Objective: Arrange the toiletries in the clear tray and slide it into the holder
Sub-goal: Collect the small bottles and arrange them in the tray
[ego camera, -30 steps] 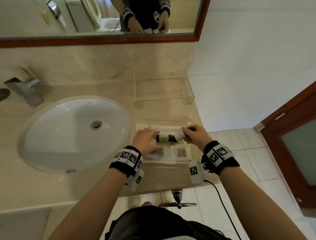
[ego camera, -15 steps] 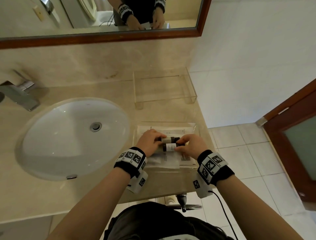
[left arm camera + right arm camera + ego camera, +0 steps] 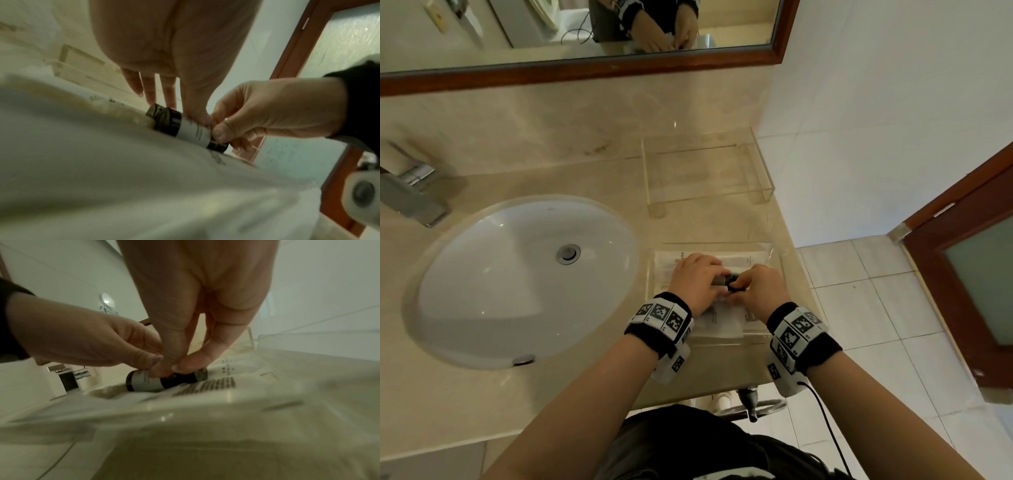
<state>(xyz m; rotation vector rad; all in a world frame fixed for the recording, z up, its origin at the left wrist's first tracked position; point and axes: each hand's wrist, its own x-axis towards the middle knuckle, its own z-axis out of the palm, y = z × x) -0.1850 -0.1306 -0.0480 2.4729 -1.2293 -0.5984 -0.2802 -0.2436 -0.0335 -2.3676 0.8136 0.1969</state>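
Note:
A clear tray (image 3: 778, 255) lined with white packets (image 3: 748, 260) sits on the counter near its front right edge. Both hands meet over its middle. My left hand (image 3: 709, 278) and right hand (image 3: 747, 286) pinch a small dark bottle (image 3: 726, 283) with a white label, lying on its side on the packets. In the left wrist view my left hand (image 3: 185, 112) has its thumb on the bottle (image 3: 186, 129) and fingers behind it. In the right wrist view my right hand (image 3: 174, 365) pinches the bottle (image 3: 148, 380) from above. The clear holder (image 3: 705, 164) stands empty behind the tray.
A white oval sink (image 3: 524, 274) lies to the left, with a chrome faucet (image 3: 410, 195) at its far left. A wood-framed mirror (image 3: 585, 68) runs along the back wall. The counter ends just right of the tray, above tiled floor (image 3: 876, 308) and a wooden door (image 3: 969, 274).
The right hand has moved left to meet the left hand over the tray's middle. The bottle, earlier plainly visible between the hands, is now mostly covered by fingers and lies low on the packets.

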